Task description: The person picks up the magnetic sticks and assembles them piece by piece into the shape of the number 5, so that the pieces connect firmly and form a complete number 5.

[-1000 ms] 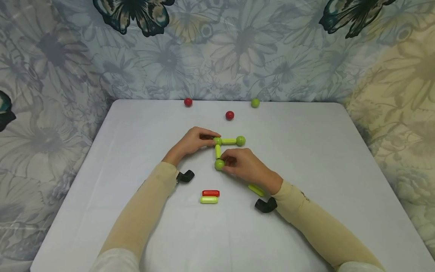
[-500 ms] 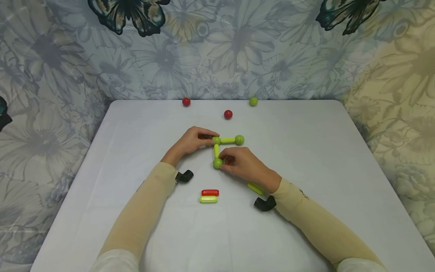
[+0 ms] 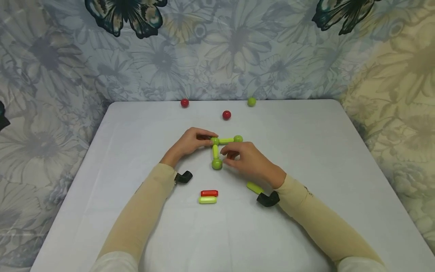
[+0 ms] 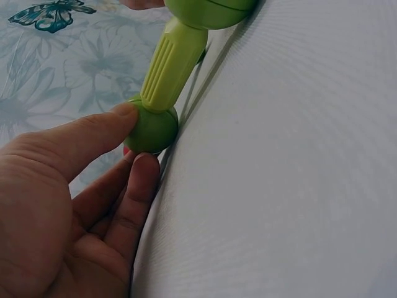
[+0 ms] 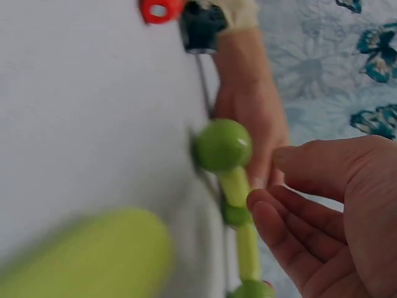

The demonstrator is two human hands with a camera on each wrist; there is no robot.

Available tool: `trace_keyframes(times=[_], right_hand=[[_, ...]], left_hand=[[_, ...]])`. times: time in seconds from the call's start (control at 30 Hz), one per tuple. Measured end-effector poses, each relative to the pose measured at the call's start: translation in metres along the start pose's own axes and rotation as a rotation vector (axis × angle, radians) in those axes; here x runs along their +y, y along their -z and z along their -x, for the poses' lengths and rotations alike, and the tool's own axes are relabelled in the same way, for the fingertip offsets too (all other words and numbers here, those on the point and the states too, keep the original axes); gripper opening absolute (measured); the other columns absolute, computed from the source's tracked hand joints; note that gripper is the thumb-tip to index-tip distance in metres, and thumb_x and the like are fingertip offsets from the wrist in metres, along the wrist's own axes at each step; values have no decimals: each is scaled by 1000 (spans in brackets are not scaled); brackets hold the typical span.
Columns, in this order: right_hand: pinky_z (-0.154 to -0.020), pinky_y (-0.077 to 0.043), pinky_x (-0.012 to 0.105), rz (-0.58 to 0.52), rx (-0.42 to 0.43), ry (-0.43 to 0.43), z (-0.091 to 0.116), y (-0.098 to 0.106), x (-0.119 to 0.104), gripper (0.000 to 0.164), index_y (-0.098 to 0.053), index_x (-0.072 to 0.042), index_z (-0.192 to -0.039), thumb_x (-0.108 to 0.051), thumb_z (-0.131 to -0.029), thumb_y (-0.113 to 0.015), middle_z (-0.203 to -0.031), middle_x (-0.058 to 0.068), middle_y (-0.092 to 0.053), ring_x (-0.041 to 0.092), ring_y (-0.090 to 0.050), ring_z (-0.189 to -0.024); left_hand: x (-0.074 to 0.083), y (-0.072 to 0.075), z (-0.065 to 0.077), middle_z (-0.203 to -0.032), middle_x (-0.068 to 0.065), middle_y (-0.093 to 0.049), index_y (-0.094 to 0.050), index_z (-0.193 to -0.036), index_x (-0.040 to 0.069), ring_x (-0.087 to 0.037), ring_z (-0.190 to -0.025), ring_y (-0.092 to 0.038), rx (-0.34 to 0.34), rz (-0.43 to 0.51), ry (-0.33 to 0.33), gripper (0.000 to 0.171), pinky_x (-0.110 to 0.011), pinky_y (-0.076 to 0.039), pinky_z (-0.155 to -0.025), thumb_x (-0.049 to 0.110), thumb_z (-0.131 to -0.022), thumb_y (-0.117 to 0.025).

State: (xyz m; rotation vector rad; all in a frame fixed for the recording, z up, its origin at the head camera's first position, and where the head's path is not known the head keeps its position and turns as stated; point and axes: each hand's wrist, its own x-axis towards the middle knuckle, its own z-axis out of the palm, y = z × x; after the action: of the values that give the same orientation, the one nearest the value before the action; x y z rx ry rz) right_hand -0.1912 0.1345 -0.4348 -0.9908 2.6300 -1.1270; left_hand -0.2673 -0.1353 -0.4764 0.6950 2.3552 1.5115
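On the table lies an L-shaped piece made of green balls and lime sticks. My left hand (image 3: pixel 192 142) pinches its corner ball (image 4: pixel 152 131) between thumb and fingers. One lime stick (image 3: pixel 225 141) runs right from that corner to an end ball (image 3: pixel 238 138). A second stick (image 3: pixel 215 151) points toward me and ends in the near ball (image 3: pixel 216 164). Just right of this near ball, my right hand (image 3: pixel 251 161) hovers with nothing in its fingers. The right wrist view shows a gap between its thumb and fingertips, beside the near ball (image 5: pixel 223 146).
A red stick (image 3: pixel 209 193) and a lime stick (image 3: pixel 207 200) lie side by side nearer me. Another lime stick (image 3: pixel 254 187) rests under the right wrist. Two red balls (image 3: pixel 226 115) (image 3: pixel 184 102) and a green ball (image 3: pixel 251 101) sit toward the back edge.
My right hand has let go of the near ball and drawn back slightly to the right. The left hand keeps its pinch on the corner ball.
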Motion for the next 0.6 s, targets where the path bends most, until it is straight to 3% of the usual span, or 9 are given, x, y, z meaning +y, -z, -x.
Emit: trace_keyframes(times=[0.23, 0.37, 0.5, 0.6], right_hand=[[-89, -61, 43, 1, 170, 26, -10, 47, 14, 21, -79, -5, -117, -4, -97, -82, -111, 7, -78, 17, -73, -95], [-86, -59, 33, -11, 244, -34, -20, 73, 31, 19, -80, -7, -117, -6, -98, -82, -110, 5, -78, 17, -73, -95], [-83, -55, 23, -40, 275, -102, -23, 86, 41, 19, -80, -8, -117, -8, -98, -82, -108, 4, -78, 18, -74, -95], [-84, -55, 26, -29, 267, -122, -20, 87, 44, 18, -80, -9, -117, -10, -98, -82, -107, 3, -78, 18, -74, -96]], left_hand=[[-2, 0, 3, -119, -1, -77, -82, -129, 13, -19, -101, -66, -3, 5, 17, 27, -33, -54, -90, 14, -103, -78], [-2, 1, 2, -116, 0, -77, -82, -128, 14, -19, -100, -65, 5, 5, 11, 26, -34, -53, -89, 13, -102, -79], [-2, 3, 2, -113, 0, -76, -82, -128, 15, -19, -99, -64, 1, -6, 11, 26, -34, -53, -88, 14, -102, -79], [-2, 3, 1, -114, 0, -76, -82, -129, 15, -20, -99, -64, -1, -6, 6, 26, -33, -53, -88, 14, -102, -79]])
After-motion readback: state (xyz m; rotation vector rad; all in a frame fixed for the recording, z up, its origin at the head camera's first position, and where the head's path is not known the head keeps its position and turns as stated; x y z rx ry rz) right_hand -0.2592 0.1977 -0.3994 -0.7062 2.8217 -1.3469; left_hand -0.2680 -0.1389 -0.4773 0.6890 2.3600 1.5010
